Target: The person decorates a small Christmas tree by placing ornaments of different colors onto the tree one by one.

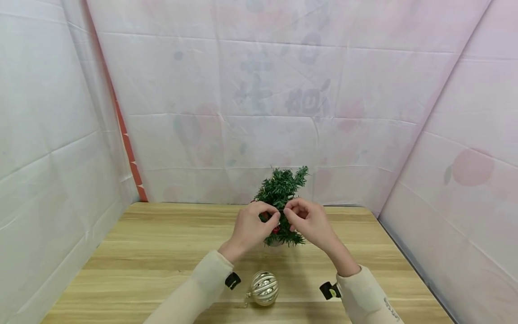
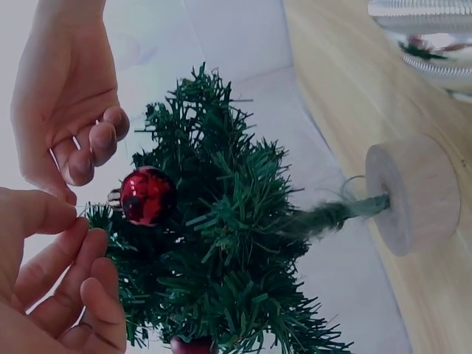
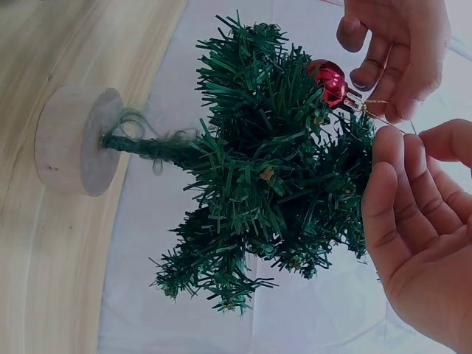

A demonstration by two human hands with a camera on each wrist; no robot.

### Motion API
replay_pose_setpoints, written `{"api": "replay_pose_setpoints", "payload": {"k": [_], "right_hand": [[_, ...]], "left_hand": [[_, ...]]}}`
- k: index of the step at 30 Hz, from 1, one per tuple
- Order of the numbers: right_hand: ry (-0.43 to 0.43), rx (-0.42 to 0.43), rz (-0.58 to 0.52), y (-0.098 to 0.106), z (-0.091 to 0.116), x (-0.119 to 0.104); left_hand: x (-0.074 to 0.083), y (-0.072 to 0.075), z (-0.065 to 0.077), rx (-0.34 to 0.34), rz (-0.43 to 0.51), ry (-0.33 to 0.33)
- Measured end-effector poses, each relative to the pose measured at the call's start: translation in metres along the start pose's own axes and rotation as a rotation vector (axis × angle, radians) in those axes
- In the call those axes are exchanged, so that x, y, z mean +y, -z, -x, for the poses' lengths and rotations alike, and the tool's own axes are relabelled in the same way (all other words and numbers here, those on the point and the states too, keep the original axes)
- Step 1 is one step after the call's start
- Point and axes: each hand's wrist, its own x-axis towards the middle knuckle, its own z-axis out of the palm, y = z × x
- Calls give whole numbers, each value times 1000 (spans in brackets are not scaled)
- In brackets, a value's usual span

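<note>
A small green artificial Christmas tree (image 1: 283, 186) stands on a round pale base (image 2: 413, 195). A shiny red bauble (image 3: 327, 80) with a metal cap hangs among its branches, and a thin gold string (image 3: 380, 112) runs from the cap. My left hand (image 1: 252, 225) pinches the string between thumb and forefinger, in front of the tree. Just to its right, my right hand (image 1: 312, 224) also pinches the string with thumb and forefinger, its other fingers loosely bent. The fingertips of both hands are close together, right beside the branches.
A ribbed, pale gold ball ornament (image 1: 265, 288) lies on the wooden table (image 1: 170, 252) between the forearms. Another dark red bauble (image 2: 193, 345) shows low in the left wrist view. White printed cloth (image 1: 259, 90) walls the table at the back and both sides.
</note>
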Motion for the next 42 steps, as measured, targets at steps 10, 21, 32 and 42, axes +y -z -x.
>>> {"api": "replay_pose_setpoints", "payload": {"k": [10, 21, 32, 42], "right_hand": [[-2, 90, 78, -6, -5, -2], [-48, 159, 105, -13, -8, 3], [-69, 197, 163, -9, -6, 2], [-74, 199, 207, -7, -7, 2]], "left_hand": [[-4, -2, -11, 29, -9, 25], [-4, -4, -17, 8, -57, 65], [0, -2, -23, -54, -122, 39], [0, -3, -23, -65, -162, 9]]}}
